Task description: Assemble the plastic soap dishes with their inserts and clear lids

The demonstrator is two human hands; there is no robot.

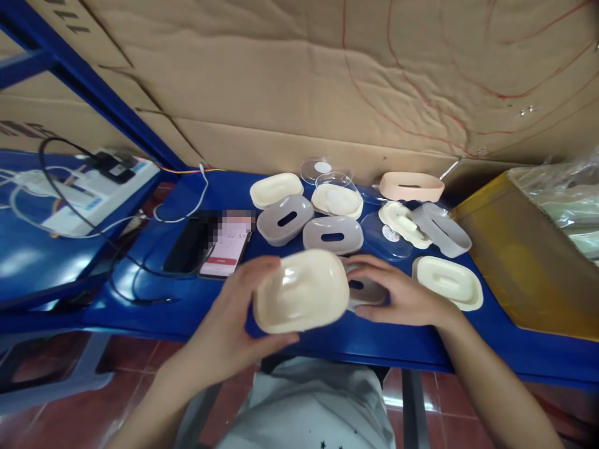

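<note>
Gripped at its left end by my left hand (248, 312), a shiny cream plastic soap dish part (304, 293) is tilted up above the table's front. My thumb is below it and my fingers are behind its upper edge. My right hand (393, 290) is beside its right end, thumb and fingers spread apart; whether the fingertips touch the dish I cannot tell. Between those fingers shows a grey slotted soap dish part (372, 293), partly hidden by the hand and the cream part. Two more grey slotted parts (286, 219) (318, 234) lie just behind.
Cream trays (276, 190) (449, 284), clear lids (386, 237), a peach piece (412, 187) and another grey piece (442, 229) lie around the blue table (290, 337). Left are phones (227, 243) and a power strip (103, 193) with cables; right, a cardboard box (528, 255).
</note>
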